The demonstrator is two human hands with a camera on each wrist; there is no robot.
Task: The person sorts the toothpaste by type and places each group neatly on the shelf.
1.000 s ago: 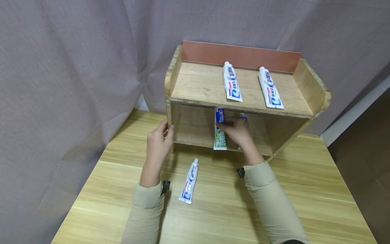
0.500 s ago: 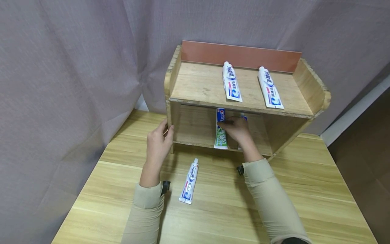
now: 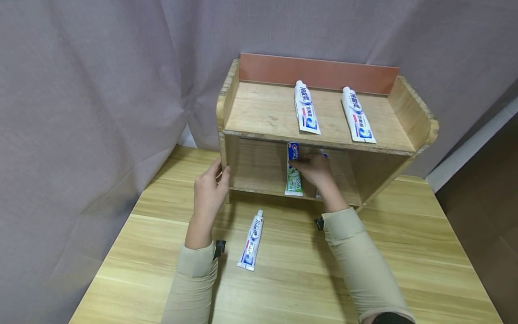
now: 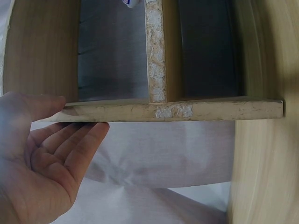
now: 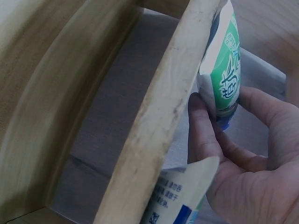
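Observation:
A two-tier wooden shelf [image 3: 267, 112] stands on the table. My left hand [image 3: 210, 186] grips its left side panel [image 4: 131, 112], thumb on the inner face and fingers on the outer. Inside the lower compartment, my right hand [image 3: 315, 171] pinches a blue and green toothpaste tube [image 3: 293, 182] between thumb and fingers, cap toward the back. In the right wrist view, that tube's green end [image 5: 226, 70] overlaps the board's front edge. Another toothpaste tube [image 5: 175, 193] lies beside it in the same compartment, mostly hidden by my right hand in the head view.
Two white toothpaste tubes, one left [image 3: 306, 110] and one right [image 3: 358, 117], lie on the upper tier before a reddish-brown back strip [image 3: 319, 72]. One more white toothpaste tube [image 3: 252, 240] rests on the table [image 3: 283, 279] in front. Grey curtain [image 3: 101, 90] hangs behind.
The blue and green tube in my right hand has shifted slightly deeper into the lower compartment and a little right. My left hand keeps its place on the panel.

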